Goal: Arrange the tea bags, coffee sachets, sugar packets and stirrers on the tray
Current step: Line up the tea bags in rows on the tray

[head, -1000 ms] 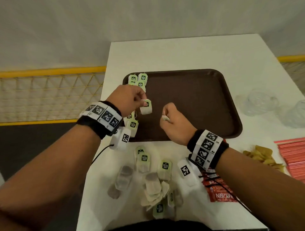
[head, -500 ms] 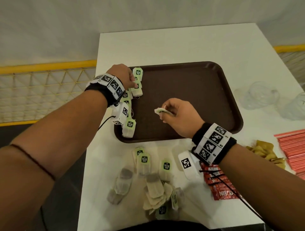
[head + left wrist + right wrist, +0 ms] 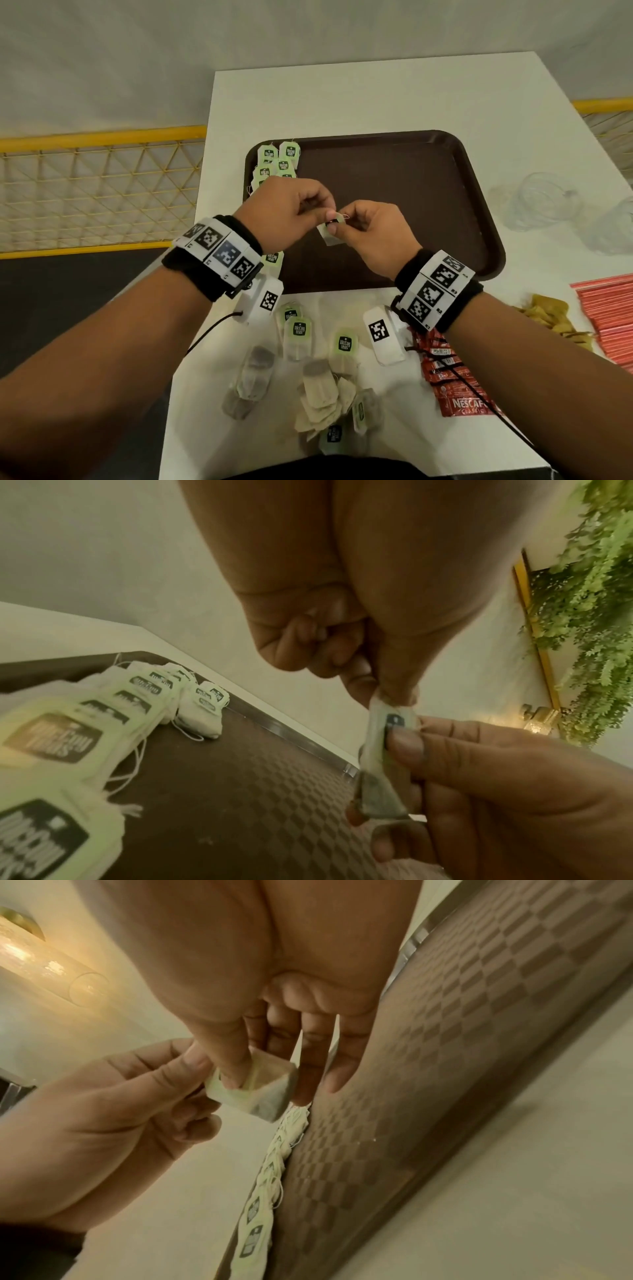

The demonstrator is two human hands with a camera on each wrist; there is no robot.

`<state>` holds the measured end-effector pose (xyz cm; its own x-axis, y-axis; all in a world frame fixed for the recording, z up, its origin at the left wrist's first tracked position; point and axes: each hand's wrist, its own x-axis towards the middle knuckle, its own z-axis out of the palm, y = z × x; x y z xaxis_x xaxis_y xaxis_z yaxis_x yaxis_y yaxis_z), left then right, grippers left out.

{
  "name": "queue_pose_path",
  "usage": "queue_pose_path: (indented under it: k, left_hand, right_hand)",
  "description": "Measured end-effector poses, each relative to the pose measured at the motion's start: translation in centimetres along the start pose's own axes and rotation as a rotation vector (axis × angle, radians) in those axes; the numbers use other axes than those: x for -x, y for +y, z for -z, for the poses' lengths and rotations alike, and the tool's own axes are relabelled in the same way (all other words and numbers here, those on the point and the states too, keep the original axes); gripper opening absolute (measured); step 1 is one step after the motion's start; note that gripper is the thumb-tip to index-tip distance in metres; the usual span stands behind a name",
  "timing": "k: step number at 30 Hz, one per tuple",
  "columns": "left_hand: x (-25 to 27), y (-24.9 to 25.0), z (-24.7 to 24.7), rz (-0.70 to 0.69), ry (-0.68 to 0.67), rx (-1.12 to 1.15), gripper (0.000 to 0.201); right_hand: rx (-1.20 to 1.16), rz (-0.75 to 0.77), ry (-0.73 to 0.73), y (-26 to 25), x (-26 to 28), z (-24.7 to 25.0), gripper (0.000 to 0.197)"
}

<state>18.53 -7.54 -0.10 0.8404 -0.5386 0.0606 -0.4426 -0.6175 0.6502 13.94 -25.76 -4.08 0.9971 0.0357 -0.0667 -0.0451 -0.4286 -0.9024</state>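
Above the brown tray (image 3: 428,192), both hands pinch one tea bag (image 3: 329,233). My left hand (image 3: 291,209) pinches its top edge, and my right hand (image 3: 370,229) holds its green tag between thumb and fingers. The left wrist view shows that tea bag (image 3: 383,764) hanging between the two hands. In the right wrist view the same tea bag (image 3: 253,1088) is under the right thumb. A row of tea bags (image 3: 277,161) with green tags lies along the tray's left edge. Several loose tea bags (image 3: 308,359) lie on the white table (image 3: 342,96) in front of the tray.
Red Nescafe coffee sachets (image 3: 452,383) lie under my right forearm. Tan packets (image 3: 548,315) and a stack of red stirrers (image 3: 609,315) sit at the right. Clear plastic cups (image 3: 544,202) stand right of the tray. A yellow mesh railing (image 3: 96,192) runs left of the table.
My left hand let go of a tea bag at the tray's left row and came back to the middle. It now pinches the tea bag that my right hand was holding.
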Motion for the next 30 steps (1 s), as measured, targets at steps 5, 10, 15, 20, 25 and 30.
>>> queue_pose_path:
  k: [5,10,15,20,25,30]
  left_hand:
    - [0.4,0.4,-0.5,0.003,0.009,0.001,0.004]
    - [-0.1,-0.3,0.5,0.034,-0.089,-0.182,0.010]
    - [-1.7,-2.4,3.3,0.162,0.084,-0.314,0.017]
    - [-2.8,-4.0,3.5,0.262,-0.297,-0.431,0.024]
    - [-4.4,-5.2,2.1,0.375,-0.256,-0.485,0.024]
    - [-6.2,-5.7,2.2,0.429,-0.117,-0.503,0.018]
  right_hand:
    - [0.032,0.017,-0.047,0.6,0.4,0.0,0.010]
    - [0.026,0.001,-0.047,0.5,0.8,0.3,0.015]
    - [0.189,-0.005,-0.271,0.1,2.6,1.2,0.029]
    - [0.530,0.088,-0.624,-0.4,5.2,0.4,0.036]
    - [0.822,0.055,-0.777,-0.2,6.3,-0.7,0.049]
    - [0.922,0.051,-0.790,0.2,7.1,-0.9,0.039]
